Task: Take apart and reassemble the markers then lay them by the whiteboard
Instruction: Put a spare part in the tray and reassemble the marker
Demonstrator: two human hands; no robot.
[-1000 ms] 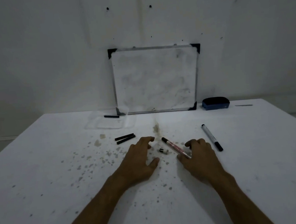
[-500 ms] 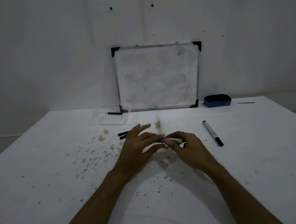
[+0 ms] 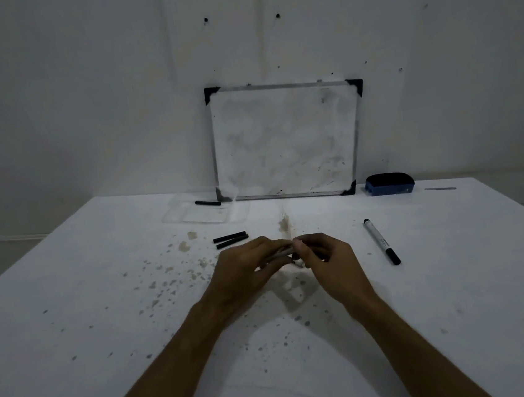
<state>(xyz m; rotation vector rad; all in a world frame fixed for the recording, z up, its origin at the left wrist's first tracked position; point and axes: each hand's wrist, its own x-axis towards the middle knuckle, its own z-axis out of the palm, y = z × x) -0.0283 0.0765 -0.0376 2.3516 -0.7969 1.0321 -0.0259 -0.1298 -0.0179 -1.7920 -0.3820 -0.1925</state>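
While my two hands meet low over the middle of the white table, the things around them lie spread across its far half. A whiteboard leans upright against the wall at the table's back edge, with a blue eraser just beside its lower right corner. To my right a capped marker lies flat and apart from my fingers, its dark cap toward me. Just beyond my left hand two short black pieces lie side by side, touching or nearly so. A brownish smear and a scatter of grey specks mark the table ahead of and to the left of my hands; nothing stands between my hands and the board. The marker I am working on runs crosswise between both hands, only a short pale stretch of its barrel showing. My left hand is curled around one end and my right hand pinches the other with fingertips closed on it, so both hands grasp it. A small pale bit shows at the table just under my right fingertips; what it is I cannot tell. A clear shallow tray sits by the board's lower left corner, with one black stick lying across its far edge.
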